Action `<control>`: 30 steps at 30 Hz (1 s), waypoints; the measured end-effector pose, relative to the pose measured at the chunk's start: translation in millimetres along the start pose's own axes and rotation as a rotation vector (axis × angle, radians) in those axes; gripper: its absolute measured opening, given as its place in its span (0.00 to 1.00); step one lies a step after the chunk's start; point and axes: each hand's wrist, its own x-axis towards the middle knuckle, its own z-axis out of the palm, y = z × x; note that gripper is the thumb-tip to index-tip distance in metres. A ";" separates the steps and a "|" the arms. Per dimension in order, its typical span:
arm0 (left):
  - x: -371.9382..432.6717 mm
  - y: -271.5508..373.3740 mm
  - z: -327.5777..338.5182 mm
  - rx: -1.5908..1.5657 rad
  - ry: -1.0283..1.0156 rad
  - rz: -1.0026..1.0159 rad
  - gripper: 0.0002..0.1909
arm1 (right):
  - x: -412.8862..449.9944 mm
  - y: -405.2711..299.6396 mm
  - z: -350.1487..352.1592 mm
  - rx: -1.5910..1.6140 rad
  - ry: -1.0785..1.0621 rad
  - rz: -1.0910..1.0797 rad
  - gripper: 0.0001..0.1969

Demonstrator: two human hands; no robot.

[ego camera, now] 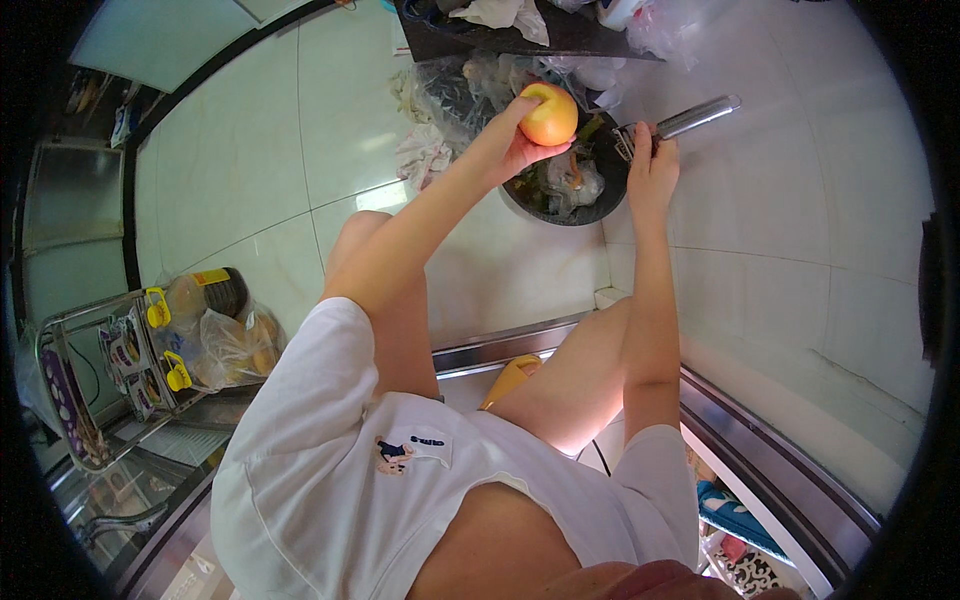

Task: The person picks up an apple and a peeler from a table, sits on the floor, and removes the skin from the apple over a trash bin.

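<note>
My left hand (517, 142) holds a yellow-and-red apple (550, 114), with the thumb on its upper side and the fingers below. The apple's skin looks whole on the side in view. In my right hand (654, 161) is a peeler with a shiny metal handle (699, 117); its head points left toward the apple, apart from it. Beneath both hands stands a round dark waste bin (592, 217) with scraps and a crumpled clear plastic bag (574, 184) inside.
Plastic bags (454, 94) lie beside the bin, under a dark shelf (525, 46) edge. A tiled wall (757, 187) rises at the right. A wire rack (112, 457) at the left holds bottles with yellow handles (178, 371). My bent knees flank the space below the bin.
</note>
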 end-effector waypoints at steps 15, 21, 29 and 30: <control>1.1 -17.9 1.7 -0.040 -0.187 -0.156 0.25 | 1.1 -20.8 -6.8 0.339 -0.106 0.146 0.14; -3.8 -34.3 5.0 0.176 -0.149 -0.157 0.21 | -5.1 -45.1 -3.6 0.604 -0.425 0.114 0.14; -8.1 -35.9 8.7 0.179 -0.209 -0.161 0.21 | -4.7 -58.9 -9.9 0.337 -0.404 0.010 0.13; -9.0 -35.3 9.1 0.197 -0.202 -0.160 0.21 | -4.7 -61.4 -11.0 0.309 -0.398 -0.004 0.13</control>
